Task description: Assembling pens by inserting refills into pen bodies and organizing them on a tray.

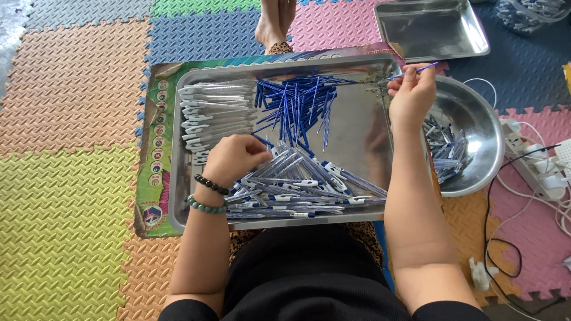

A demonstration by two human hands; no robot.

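A large steel tray lies across my lap. It holds a fan of thin blue pen refills, a row of clear pen barrels at the left, and a heap of clear and blue pens at the near edge. My left hand, with two bead bracelets on the wrist, is curled over the heap's left end; whether it grips a pen is hidden. At the tray's far right corner, my right hand pinches a single blue refill.
A round steel bowl with more pen parts sits right of the tray. An empty steel tray lies beyond. A white power strip with cables is at the right. Someone's bare feet rest on the coloured foam mats.
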